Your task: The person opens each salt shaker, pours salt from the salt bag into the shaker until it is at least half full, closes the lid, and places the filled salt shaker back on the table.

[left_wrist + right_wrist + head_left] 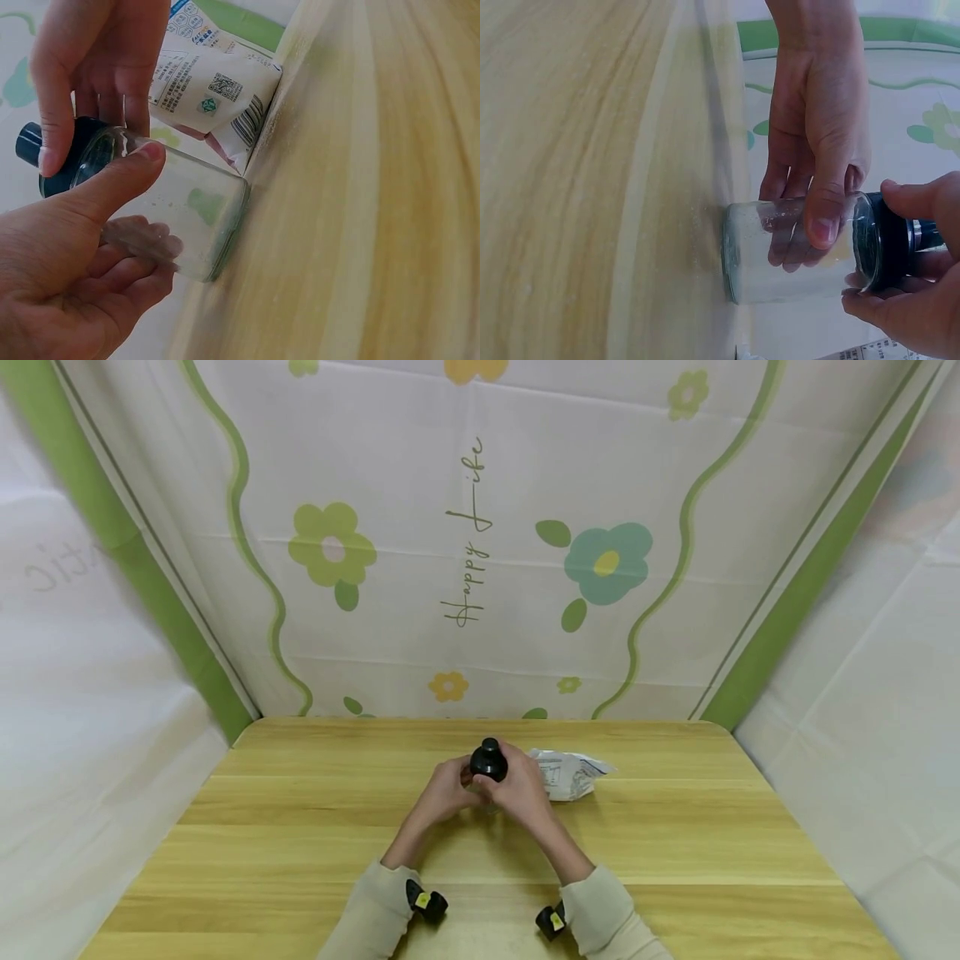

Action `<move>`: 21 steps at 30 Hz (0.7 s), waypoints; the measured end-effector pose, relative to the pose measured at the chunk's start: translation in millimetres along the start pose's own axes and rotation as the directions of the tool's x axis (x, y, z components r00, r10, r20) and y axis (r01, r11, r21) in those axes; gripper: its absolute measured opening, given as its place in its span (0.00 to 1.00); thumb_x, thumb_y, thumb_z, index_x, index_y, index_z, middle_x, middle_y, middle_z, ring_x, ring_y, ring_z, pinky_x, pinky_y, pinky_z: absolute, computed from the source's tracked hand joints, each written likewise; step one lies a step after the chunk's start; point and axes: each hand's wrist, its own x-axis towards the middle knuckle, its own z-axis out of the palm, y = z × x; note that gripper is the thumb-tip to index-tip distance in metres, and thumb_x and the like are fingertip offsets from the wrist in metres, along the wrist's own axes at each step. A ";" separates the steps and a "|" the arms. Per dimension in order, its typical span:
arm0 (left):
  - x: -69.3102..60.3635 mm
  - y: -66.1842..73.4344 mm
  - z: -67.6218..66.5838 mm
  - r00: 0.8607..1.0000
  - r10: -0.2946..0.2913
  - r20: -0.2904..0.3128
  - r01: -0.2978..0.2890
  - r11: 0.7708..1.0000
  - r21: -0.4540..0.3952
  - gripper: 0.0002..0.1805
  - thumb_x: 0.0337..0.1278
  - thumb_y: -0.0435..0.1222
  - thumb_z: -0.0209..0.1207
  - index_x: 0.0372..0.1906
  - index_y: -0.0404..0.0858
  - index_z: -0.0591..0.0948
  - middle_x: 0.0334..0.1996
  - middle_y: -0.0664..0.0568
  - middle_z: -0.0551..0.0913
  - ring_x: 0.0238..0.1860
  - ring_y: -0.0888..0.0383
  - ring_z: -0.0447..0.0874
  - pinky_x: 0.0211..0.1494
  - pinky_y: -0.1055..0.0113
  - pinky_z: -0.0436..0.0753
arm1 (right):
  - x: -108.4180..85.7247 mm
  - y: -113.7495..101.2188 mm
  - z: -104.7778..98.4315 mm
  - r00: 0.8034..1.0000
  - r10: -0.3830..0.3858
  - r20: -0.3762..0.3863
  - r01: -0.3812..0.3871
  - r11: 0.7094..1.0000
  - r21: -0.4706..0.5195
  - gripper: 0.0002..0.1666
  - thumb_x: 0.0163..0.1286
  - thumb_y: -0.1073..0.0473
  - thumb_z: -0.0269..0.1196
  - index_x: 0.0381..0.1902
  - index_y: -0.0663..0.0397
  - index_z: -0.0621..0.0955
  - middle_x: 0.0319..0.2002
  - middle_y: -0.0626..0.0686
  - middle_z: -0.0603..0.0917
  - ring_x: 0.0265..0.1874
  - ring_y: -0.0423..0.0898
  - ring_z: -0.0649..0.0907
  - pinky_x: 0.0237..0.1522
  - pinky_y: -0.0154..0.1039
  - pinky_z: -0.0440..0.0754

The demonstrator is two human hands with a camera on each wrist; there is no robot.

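A clear glass jar (196,196) with a black knobbed lid (489,762) stands upright on the table. My left hand (448,791) holds the glass body, its thumb on the near side and the fingers curled around the far side, as the left wrist view shows. On the lid, my right hand (919,277) grips the black rim between thumb and fingers. The lid sits on the jar's mouth. Through the glass (787,247) the left fingers show, and no contents can be made out.
A white printed packet (570,775) lies on the wooden table (315,827), just right of the jar and near the back edge. Behind the table hangs a white flowered cloth (405,485), with more cloth at both sides.
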 end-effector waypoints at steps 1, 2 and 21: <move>0.1 0.0 0.0 1.000 0.000 -0.001 0.000 1.000 0.006 0.28 0.47 0.31 0.74 0.56 0.32 0.81 0.51 0.41 0.86 0.54 0.48 0.86 0.56 0.63 0.84 | 0.0 0.1 0.0 1.000 -0.008 0.000 0.008 1.000 -0.006 0.28 0.59 0.59 0.75 0.55 0.62 0.80 0.50 0.61 0.85 0.50 0.59 0.85 0.51 0.56 0.83; 0.3 0.0 0.0 1.000 0.001 -0.001 -0.001 1.000 0.009 0.28 0.47 0.31 0.74 0.56 0.32 0.80 0.51 0.41 0.86 0.54 0.48 0.86 0.56 0.63 0.85 | 0.1 -0.3 -0.3 1.000 -0.007 0.003 0.007 1.000 -0.010 0.29 0.58 0.58 0.75 0.56 0.62 0.80 0.50 0.61 0.86 0.50 0.59 0.85 0.52 0.57 0.83; 0.6 -2.2 -0.6 1.000 -0.014 0.016 0.013 0.999 0.051 0.26 0.48 0.31 0.73 0.56 0.35 0.81 0.49 0.47 0.87 0.49 0.55 0.85 0.53 0.65 0.84 | -1.2 -4.1 -2.7 1.000 0.001 -0.001 -0.001 1.000 0.000 0.28 0.59 0.61 0.74 0.56 0.65 0.79 0.51 0.64 0.85 0.50 0.61 0.84 0.52 0.56 0.83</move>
